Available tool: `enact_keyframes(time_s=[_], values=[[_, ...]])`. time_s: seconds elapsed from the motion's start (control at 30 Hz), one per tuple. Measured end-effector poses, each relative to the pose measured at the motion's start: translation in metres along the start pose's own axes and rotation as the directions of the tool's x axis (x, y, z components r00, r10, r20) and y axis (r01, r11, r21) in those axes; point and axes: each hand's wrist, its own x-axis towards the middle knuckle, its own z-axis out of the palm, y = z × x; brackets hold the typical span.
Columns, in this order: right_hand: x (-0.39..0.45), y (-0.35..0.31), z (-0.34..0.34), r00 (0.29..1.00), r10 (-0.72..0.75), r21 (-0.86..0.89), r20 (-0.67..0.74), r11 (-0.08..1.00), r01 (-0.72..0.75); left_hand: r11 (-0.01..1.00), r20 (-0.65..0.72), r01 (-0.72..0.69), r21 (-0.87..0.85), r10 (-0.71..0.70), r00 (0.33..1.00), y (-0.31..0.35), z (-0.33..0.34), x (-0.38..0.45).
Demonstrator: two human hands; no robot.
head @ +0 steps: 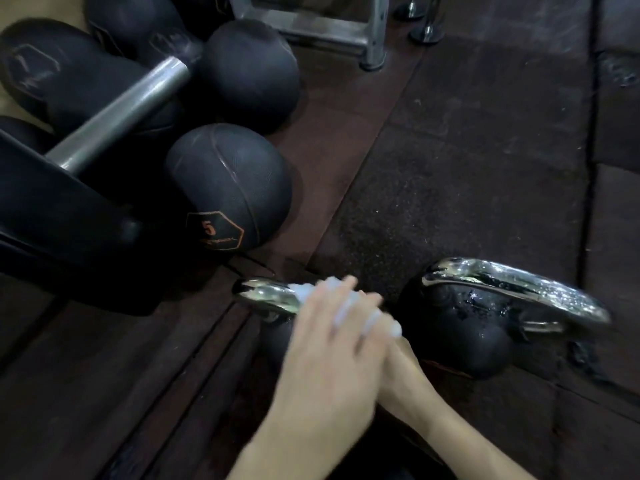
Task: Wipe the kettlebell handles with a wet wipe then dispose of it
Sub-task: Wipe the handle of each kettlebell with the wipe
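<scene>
- Left hand [332,344] presses a white wipe [341,308] around the near kettlebell's chrome handle [268,297], grip clamped on it.
- Right hand [403,372] lies underneath; its grip I cannot tell.
- A second kettlebell [460,327] stands at three o'clock.

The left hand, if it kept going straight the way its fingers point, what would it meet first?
Probably bare rubber floor mat. The left hand, pressing the wet wipe on the chrome handle, points up and right, between the medicine ball and the second kettlebell; depth is unclear.
</scene>
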Motion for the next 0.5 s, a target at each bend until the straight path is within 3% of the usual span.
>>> enact_keyframes(time_s=[0.07, 0.13, 0.2, 0.23, 0.3, 0.33, 0.37, 0.43, 0.5], values=[[-0.003, -0.007, -0.001, 0.999, 0.026, 0.070, 0.024, 0.997, -0.028, 0.994, 0.044, -0.108, 0.001, 0.108, 0.993, 0.004, 0.003, -0.002], [-0.002, 0.001, 0.000, 1.000, -0.009, 0.155, -0.011, 0.988, 0.011, 0.997, 0.039, -0.076, 0.033, 0.075, 0.996, -0.016, -0.010, -0.002], [0.004, 0.011, 0.003, 0.999, -0.049, 0.050, -0.008, 0.998, 0.049, 0.996, 0.002, 0.079, 0.044, -0.079, 0.997, -0.039, -0.028, 0.001], [0.004, 0.013, 0.003, 0.999, -0.041, 0.035, 0.005, 0.999, 0.041, 0.975, -0.015, 0.223, -0.019, -0.223, 0.975, -0.048, -0.035, 0.001], [0.003, 0.010, 0.001, 0.997, -0.061, -0.023, 0.038, 0.998, 0.062, 0.825, 0.011, 0.509, -0.244, -0.522, 0.853, -0.066, -0.047, 0.007], [0.003, 0.009, 0.000, 0.996, -0.084, -0.061, 0.040, 0.994, 0.087, 0.764, 0.032, 0.568, -0.306, -0.588, 0.808, -0.071, -0.048, 0.009], [0.004, 0.011, -0.001, 0.996, -0.088, -0.072, 0.024, 0.993, 0.089, 0.761, 0.048, 0.569, -0.312, -0.586, 0.809, -0.071, -0.048, 0.010], [0.005, 0.012, 0.000, 0.997, -0.072, -0.064, -0.008, 0.995, 0.071, 0.866, 0.008, 0.466, -0.180, -0.473, 0.881, -0.054, -0.051, 0.016], [0.005, 0.014, 0.001, 0.995, -0.100, -0.104, -0.022, 0.990, 0.097, 0.960, -0.003, 0.264, 0.092, -0.265, 0.964, -0.026, -0.045, 0.019]])
